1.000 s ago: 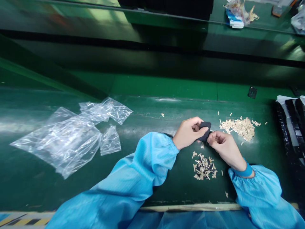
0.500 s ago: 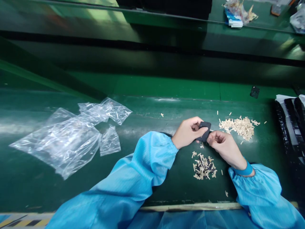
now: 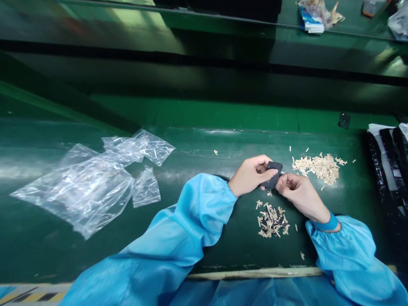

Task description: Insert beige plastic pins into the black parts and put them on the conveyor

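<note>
My left hand (image 3: 251,174) grips a small flat black plastic part (image 3: 273,175), its thumb lying across the face. Against the part's right edge, my right hand (image 3: 295,189) is closed in a pinch; whatever its fingertips hold is hidden. Just below both hands lies a pile of small beige and dark pieces (image 3: 273,221). Beyond my right hand spreads a larger heap of small beige pieces (image 3: 320,167).
Crumpled clear plastic bags (image 3: 89,187) cover the left of the green worktop (image 3: 191,165). Black trays (image 3: 387,165) are stacked at the right edge. Another black part (image 3: 344,120) lies at the back right. A shelf with a blue-and-white packet (image 3: 312,21) runs above.
The view has shifted very slightly. Both hands keep nearly the same pose at the black plastic part, and the piles look unchanged.
</note>
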Demonstrator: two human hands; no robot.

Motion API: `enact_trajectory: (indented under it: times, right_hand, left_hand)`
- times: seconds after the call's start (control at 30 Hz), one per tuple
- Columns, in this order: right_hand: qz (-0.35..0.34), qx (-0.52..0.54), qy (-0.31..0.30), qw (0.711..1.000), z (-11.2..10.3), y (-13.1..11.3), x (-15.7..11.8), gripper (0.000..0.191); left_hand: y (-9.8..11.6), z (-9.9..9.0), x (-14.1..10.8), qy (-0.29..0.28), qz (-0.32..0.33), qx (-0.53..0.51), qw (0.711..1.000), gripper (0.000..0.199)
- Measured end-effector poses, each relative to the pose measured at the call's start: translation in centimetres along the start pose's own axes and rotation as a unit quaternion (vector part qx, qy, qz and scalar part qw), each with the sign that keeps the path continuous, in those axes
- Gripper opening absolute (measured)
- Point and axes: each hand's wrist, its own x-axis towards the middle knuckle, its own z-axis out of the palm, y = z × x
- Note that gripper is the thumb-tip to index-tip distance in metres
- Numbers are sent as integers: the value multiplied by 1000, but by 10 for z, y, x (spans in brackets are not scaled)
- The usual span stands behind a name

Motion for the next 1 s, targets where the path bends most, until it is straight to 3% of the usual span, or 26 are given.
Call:
enact_trajectory:
  times: [0.47,1.0]
  right_hand:
    - [-7,7,-34,999,-3,3,-1,13]
    - [-5,-17,-23,1000,-2,0,-2,18]
  left_hand:
    - [3,-1,0,-17,-17,7,1000,21]
    - [4,0,0,-17,-26,-10,999,23]
